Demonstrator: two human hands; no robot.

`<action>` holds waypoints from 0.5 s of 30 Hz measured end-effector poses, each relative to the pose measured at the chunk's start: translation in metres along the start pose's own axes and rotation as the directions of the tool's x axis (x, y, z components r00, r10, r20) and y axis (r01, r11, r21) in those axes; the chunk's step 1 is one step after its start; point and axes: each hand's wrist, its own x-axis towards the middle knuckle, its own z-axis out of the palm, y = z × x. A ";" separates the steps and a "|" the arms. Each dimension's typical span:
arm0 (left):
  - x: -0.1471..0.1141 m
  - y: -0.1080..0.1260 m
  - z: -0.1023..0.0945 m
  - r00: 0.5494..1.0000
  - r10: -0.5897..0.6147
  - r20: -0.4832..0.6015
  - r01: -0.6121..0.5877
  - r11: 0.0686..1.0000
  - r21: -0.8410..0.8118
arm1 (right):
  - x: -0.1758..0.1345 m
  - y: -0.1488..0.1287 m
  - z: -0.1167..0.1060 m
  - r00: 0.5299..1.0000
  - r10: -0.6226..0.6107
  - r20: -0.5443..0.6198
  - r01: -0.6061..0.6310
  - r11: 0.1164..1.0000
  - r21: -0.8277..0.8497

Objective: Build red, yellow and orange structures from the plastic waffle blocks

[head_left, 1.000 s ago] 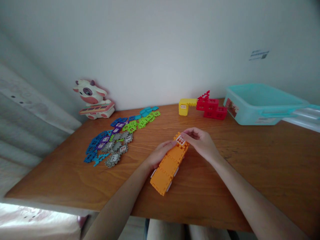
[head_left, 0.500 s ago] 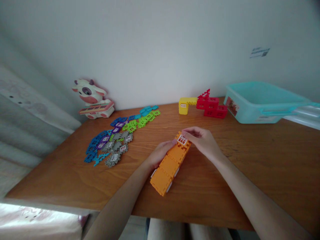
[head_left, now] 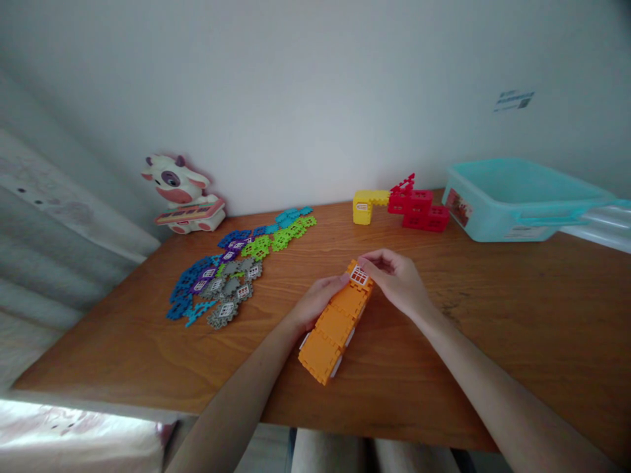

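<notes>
A long orange block (head_left: 335,324) built of interlocking plastic tiles lies slanted in front of me, its far end pointing up and right. My left hand (head_left: 318,302) grips its left side, thumb on the top near the far end. At that far end, my right hand (head_left: 394,272) pinches the corner beside a white window piece (head_left: 359,274) set in the top. The right fingertips are partly hidden behind the block. White pieces also show along its lower sides.
Loose tiles lie to the left: grey (head_left: 229,287), blue (head_left: 190,282), purple (head_left: 204,280) and green (head_left: 280,240). A cow toy keyboard (head_left: 185,197) stands at the back left. Near the wall are a joined yellow (head_left: 362,209) and red (head_left: 417,207) tile structure and a turquoise bin (head_left: 493,217).
Both hands keep the same hold on the orange block. The block's near end has shifted very slightly right; little else differs.
</notes>
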 end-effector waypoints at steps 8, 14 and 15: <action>0.002 -0.001 0.001 0.998 0.009 -0.060 -0.011 0.999 -0.037 | -0.003 0.004 0.006 0.998 -0.059 -0.004 0.058 0.996 -0.067; -0.001 0.004 0.008 0.973 0.099 -0.208 -0.123 0.987 -0.104 | -0.004 0.006 0.012 0.989 0.116 0.090 -0.127 0.983 0.131; -0.002 0.005 0.009 0.967 0.119 -0.226 -0.148 0.982 -0.114 | -0.004 0.005 0.013 0.982 0.131 0.137 -0.153 0.975 0.162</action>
